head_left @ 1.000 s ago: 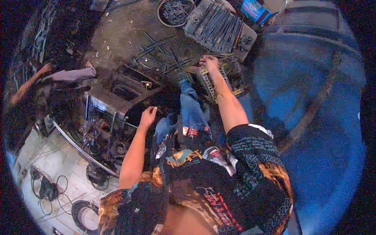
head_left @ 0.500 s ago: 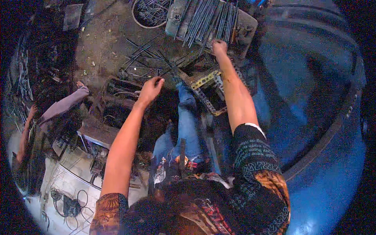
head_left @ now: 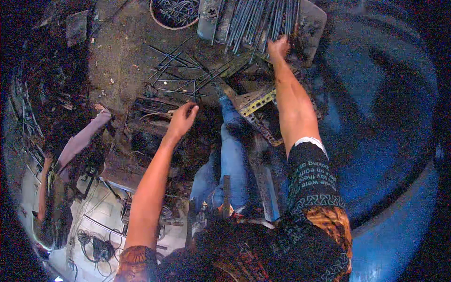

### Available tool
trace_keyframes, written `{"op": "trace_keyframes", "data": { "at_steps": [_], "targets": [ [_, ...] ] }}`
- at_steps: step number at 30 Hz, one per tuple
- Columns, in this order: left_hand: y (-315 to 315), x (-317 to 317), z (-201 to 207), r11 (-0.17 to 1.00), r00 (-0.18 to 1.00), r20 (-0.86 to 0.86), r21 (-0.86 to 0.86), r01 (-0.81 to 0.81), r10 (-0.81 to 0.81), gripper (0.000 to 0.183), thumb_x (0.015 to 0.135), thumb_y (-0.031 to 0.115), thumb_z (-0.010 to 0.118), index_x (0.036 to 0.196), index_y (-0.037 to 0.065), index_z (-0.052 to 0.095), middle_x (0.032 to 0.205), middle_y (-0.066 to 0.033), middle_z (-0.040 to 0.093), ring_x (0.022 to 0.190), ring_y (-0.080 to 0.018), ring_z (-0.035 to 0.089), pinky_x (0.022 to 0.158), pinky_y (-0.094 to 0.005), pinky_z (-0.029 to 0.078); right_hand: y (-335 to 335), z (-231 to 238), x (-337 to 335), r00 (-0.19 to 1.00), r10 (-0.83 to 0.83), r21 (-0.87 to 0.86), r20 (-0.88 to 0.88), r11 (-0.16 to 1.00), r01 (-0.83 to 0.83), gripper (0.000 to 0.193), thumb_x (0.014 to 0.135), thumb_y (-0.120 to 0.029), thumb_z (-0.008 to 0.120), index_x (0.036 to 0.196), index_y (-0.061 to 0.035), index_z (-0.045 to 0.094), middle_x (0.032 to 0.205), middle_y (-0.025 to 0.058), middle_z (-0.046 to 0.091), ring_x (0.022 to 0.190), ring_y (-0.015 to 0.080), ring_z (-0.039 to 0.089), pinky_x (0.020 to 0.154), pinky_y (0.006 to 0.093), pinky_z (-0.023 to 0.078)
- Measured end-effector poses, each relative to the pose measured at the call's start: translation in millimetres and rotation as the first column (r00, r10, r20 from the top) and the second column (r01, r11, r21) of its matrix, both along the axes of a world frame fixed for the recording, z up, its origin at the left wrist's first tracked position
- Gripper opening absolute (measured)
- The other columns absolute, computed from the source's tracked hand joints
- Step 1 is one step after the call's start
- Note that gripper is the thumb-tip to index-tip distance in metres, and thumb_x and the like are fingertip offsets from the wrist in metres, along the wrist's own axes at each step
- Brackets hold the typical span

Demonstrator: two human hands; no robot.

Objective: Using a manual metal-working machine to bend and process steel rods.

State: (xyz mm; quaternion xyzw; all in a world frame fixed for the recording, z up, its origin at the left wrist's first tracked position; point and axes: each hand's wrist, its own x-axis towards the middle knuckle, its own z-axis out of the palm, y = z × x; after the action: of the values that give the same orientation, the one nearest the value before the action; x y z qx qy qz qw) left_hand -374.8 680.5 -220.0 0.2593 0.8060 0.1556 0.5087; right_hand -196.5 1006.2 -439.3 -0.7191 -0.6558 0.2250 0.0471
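My right hand (head_left: pixel 279 48) is at the near ends of a bundle of thin dark metal rods (head_left: pixel 251 26), fingers closed on the end of a rod; the fingertips are partly hidden. The rods lie side by side on a worn, pale tray-like support (head_left: pixel 314 28). My left hand (head_left: pixel 182 118) hovers over a dark metal bench or machine (head_left: pixel 145 129), its fingers curled and thumb close to the forefinger. What it holds, if anything, is too dark to make out. Just beyond it, several loose rods (head_left: pixel 176 66) lie crossed on the ground.
A round tub (head_left: pixel 152 16) of short metal pieces stands at the far side. A yellow perforated metal frame (head_left: pixel 258 103) is below my right forearm. At left are another person's leg (head_left: pixel 84 138) and a coiled cable (head_left: pixel 96 246). A large blue surface (head_left: pixel 390 122) fills the right.
My right hand has shifted slightly right and away along the rod ends, its fingers now against them. The left hand stays nearly in place, curled. The whole view has shifted a little.
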Motion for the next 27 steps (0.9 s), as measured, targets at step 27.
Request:
{"op": "trace_keyframes", "data": {
  "at_steps": [27],
  "targets": [
    [-9,-6,-18,1.0,0.999,0.041,-0.006,0.027,-0.027,0.045,0.09,0.036,0.052,0.108,-0.005,0.057,0.103,-0.024,0.061,0.097,-0.0356,0.059,0.084,-0.0374,0.045,2,-9,6,0.987,-0.018,0.193,-0.157,0.98,0.048,0.022,0.074,-0.019,0.069,0.086,-0.0006,0.065,0.08,0.0186,0.065,0.077,0.034,0.062,0.073,0.0409,0.048]
  ]
}}
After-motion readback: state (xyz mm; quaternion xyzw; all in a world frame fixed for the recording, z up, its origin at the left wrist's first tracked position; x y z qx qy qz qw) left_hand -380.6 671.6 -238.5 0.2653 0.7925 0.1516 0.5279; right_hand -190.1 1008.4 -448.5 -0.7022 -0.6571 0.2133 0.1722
